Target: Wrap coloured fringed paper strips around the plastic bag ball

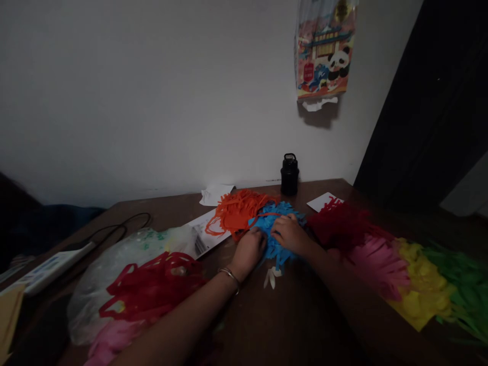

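A pile of blue cut-paper fringe (277, 214) lies on the brown table (290, 325). Both hands rest on it with fingers curled into the strips. My left hand (248, 251), with a thin bangle at the wrist, grips its near left side. My right hand (288, 233) presses and pinches its right side. An orange paper fringe pile (236, 209) touches the blue one on the left. A small white scrap (271, 277) lies just below the hands.
Dark red (341, 222), pink (377, 264), yellow (423, 290) and green (463, 290) fringe piles run to the right. A plastic bag with red paper (148, 287) sits left, near a power strip (49, 268) and cable. A black bottle (290, 174) stands by the wall.
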Demonstrator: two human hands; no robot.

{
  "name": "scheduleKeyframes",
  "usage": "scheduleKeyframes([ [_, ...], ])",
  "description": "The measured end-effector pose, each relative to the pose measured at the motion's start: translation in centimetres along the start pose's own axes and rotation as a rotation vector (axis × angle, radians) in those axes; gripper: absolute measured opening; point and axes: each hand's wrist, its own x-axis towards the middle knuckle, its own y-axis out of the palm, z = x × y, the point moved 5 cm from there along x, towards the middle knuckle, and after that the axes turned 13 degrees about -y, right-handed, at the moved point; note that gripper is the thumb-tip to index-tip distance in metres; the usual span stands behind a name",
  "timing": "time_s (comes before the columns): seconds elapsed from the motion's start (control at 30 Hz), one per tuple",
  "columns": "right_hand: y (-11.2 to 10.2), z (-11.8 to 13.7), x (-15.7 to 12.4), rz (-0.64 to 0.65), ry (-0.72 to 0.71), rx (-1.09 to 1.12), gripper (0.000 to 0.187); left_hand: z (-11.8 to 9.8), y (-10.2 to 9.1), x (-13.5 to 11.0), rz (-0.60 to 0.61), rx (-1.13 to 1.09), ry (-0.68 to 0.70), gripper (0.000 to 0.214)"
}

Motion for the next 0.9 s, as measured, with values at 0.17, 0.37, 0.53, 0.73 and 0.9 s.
scheduleKeyframes([
  [0.17, -0.6, -0.1, -0.1, -0.038, -0.004, 0.013, 0.008, 0.2, -0.1, 0.3, -0.008, -0.023, -0.007, 0.017],
  [0.37, 0.0, 0.1, -0.1, -0.004, -0.061, 0.027, 0.009, 0.3, -0.3, 0.3, -0.006, -0.065, -0.029, 0.014],
  [0.53, 0.1, 0.2, -0.1, 0.0, -0.063, 0.02, 0.007, 0.5, -0.1, 0.4, 0.023, -0.108, -0.074, 0.011],
  [0.73, -0.8, 0.1, -0.1, -0.053, -0.057, 0.016, 0.006, 2.0, 0.6, 1.0, 0.156, -0.218, -0.202, 0.017],
  [0.9, -0.6, 0.2, -0.2, -0.036, -0.094, 0.027, 0.006, 3.1, 1.3, 1.5, 0.319, -0.31, -0.307, 0.019],
])
